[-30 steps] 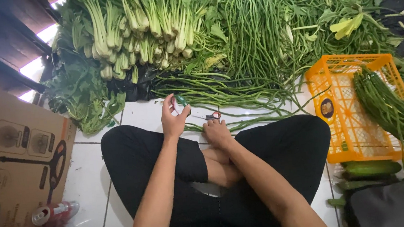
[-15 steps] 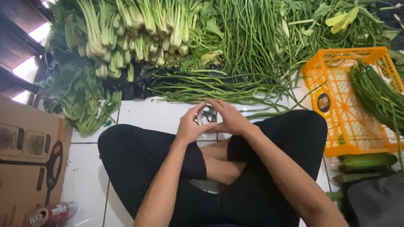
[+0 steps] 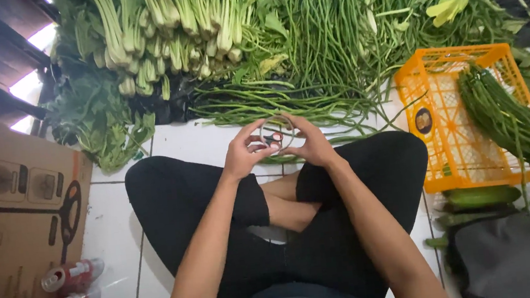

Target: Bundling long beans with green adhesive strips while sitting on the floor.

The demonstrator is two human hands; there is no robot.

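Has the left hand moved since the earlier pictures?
Yes. The left hand came back from the beans toward the knees, meeting the right hand.

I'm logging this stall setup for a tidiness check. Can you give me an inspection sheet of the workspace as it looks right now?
Surface: white tiled floor; person sits cross-legged on it.
Job's things: small roll of clear tape held between both hands; loose long beans just beyond.
Clutter: three drink cans, cardboard box, grey bag.
Grippers: left hand and right hand both pinch the roll.
Cables: nothing seen.
Surroundings: leafy greens, orange crate with a long bean bundle across it, cucumber.
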